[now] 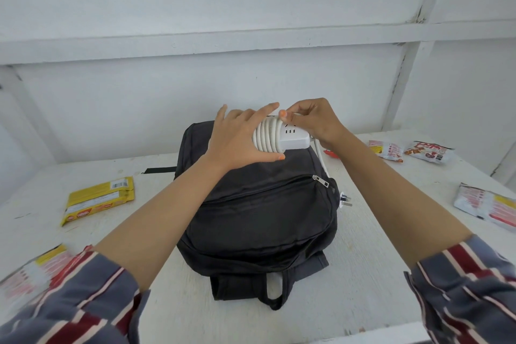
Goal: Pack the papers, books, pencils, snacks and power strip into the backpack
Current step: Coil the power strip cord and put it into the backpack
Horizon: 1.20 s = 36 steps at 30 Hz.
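The power strip [293, 138] is held sideways over the far end of the flat backpack [251, 240], bare end pointing right. The left hand [237, 142] grips the end wound with cord [266, 134], thumb below; the right hand [315, 120] pinches the cord on top. The front pocket [265, 209] looks zipped, so its inside is hidden.

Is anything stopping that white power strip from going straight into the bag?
The left hand and right hand hold the power strip above the backpack, which lies flat, front pocket zipper closed, no opening showing. The strip's loose cord end trails to the plug beside the backpack.
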Available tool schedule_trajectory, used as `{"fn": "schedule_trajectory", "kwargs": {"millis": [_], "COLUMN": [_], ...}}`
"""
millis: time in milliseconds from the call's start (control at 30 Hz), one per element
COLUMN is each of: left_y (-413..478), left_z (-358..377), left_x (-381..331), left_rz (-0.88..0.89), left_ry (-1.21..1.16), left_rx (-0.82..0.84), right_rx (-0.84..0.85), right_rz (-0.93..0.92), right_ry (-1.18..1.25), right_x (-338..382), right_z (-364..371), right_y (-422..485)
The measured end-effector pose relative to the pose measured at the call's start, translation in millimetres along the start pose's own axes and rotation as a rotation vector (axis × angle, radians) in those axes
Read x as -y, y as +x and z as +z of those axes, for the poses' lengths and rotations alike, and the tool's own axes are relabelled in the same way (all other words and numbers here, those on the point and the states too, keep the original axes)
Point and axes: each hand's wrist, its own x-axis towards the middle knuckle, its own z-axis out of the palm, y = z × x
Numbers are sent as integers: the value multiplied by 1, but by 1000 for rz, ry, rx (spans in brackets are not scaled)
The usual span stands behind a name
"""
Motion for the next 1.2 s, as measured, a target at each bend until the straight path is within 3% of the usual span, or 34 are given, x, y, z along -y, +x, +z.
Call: {"fn": "schedule_trajectory", "kwargs": {"millis": [100, 300, 600, 933, 1200], "left_y": [0, 1, 4, 5, 12], "left_z": [8, 6, 6, 7, -6], "left_x": [-1, -6, 2, 6, 8], "left_rz": [86, 87, 149, 155, -97], "left_ry": [-27, -81, -7, -32, -198], "left_rx": [-152, -75, -71, -31, -7], "right_rx": [48, 194, 323, 241, 37], "right_rz": [33, 160, 283, 364, 261], "right_ry": [2, -22, 251, 197, 115], "right_x": [4, 10, -6, -18, -52], "right_z": [-3, -19, -28, -12, -17], "right_y": [1, 6, 10, 11, -13]}}
